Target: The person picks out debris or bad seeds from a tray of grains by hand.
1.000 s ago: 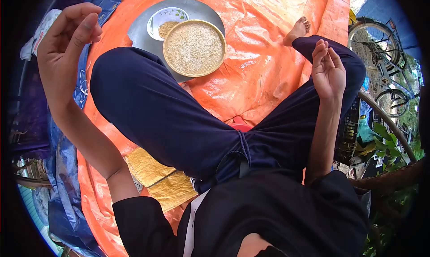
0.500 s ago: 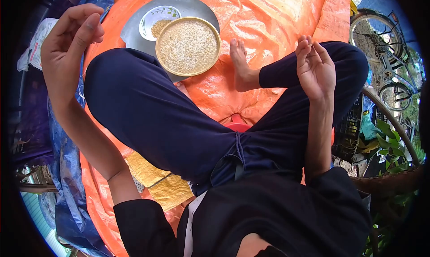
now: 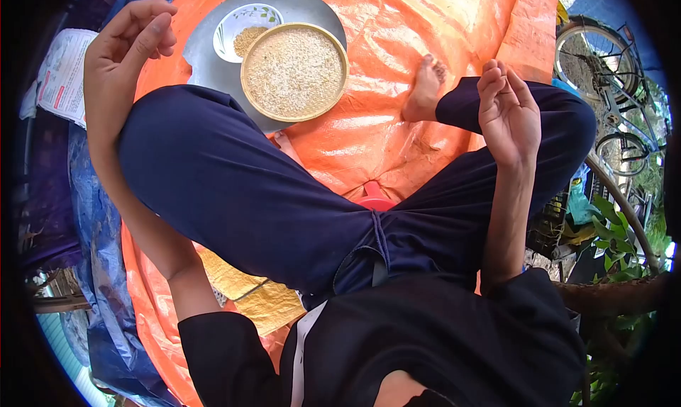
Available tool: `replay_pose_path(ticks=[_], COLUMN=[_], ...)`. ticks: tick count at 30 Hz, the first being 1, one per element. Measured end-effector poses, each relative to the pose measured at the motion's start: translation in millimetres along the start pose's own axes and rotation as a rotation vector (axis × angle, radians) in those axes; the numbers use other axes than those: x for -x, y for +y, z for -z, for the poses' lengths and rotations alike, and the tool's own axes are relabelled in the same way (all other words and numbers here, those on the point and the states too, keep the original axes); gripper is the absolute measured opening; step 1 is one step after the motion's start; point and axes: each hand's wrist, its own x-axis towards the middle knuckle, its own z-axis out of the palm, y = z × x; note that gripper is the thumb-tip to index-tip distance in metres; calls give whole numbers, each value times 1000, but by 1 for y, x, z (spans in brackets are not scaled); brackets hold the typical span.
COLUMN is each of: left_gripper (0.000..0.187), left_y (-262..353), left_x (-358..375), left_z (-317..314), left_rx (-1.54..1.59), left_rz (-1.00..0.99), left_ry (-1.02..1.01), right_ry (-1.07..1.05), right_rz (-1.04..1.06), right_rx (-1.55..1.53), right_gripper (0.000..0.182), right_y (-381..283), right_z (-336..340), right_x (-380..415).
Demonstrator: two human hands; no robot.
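Over the left knee is my left hand [image 3: 135, 45], its fingers loosely curled in and the thumb tip close to them. I see nothing held in it. My right hand [image 3: 509, 120] is raised above the right knee, palm up, with fingers bent and their tips drawn together near the thumb; no object shows there either. Beyond the left knee, a round woven basket [image 3: 245, 88] full of pale grains rests partly on a grey metal tray [image 3: 202, 49]. Behind it stands a white leaf-patterned bowl [image 3: 225, 35] with some brownish grains [image 3: 250, 40].
An orange tarp [image 3: 383, 24] covers the ground under me, with blue sheeting [image 3: 106, 265] along the left. I sit on something red [image 3: 374, 198], mostly hidden. A yellow mat [image 3: 266, 308] lies behind my left leg. Bicycles [image 3: 603, 74] and plants [image 3: 621, 237] are at the right.
My bare foot has moved right and away across the tarp, and the right knee has shifted outward. Both hands sit slightly further right in view, with the fingers in much the same pose.
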Motion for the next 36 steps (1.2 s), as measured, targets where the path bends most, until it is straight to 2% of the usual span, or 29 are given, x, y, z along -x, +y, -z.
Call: replay_pose_path(ticks=[12, 26, 30, 36], left_gripper=[19, 23, 24, 24], left_y=[13, 5, -2, -6], left_x=[3, 8, 0, -16], left_z=[-11, -15, -22, -27], left_rx=[44, 84, 128, 119], left_rz=[-61, 14, 48, 36], left_ry=[-99, -28, 4, -95], right_ry=[-31, 24, 45, 55], right_rz=[117, -35, 16, 113], right_rx=[15, 70, 54, 5], right_gripper=[25, 28, 26, 24], right_y=[-7, 24, 12, -15], right_z=[-7, 3, 9, 18], right_x=[45, -20, -20, 3])
